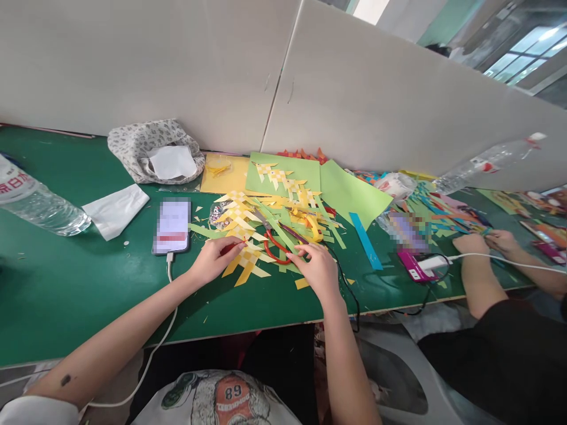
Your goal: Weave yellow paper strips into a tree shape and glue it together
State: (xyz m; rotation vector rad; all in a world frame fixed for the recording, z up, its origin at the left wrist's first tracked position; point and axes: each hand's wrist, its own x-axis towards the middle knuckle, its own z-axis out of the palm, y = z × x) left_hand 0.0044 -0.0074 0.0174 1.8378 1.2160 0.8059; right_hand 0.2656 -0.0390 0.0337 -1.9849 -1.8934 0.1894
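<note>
My left hand (217,257) is closed in a pinch over the left edge of a yellow-and-white woven paper strip (241,221) with pointed side tips. A tiny orange-red bit shows at the fingertips, too small to name. My right hand (318,270) has thumb and forefinger closed on the near end of a light green paper strip (277,221). Right beside those fingers lie scissors with red handles (268,243), partly under the strip. Yellow-handled scissors (313,227) rest just behind. A second woven paper strip (283,180) lies farther back on green sheets.
A phone (172,227) on a white cable stands left of my hands. Water bottles (44,203) (491,162), a cloth bag (133,147), a blue strip (365,241) and a magenta power bank (414,267) lie around. A co-worker's hands (473,243) handle paper strips at right.
</note>
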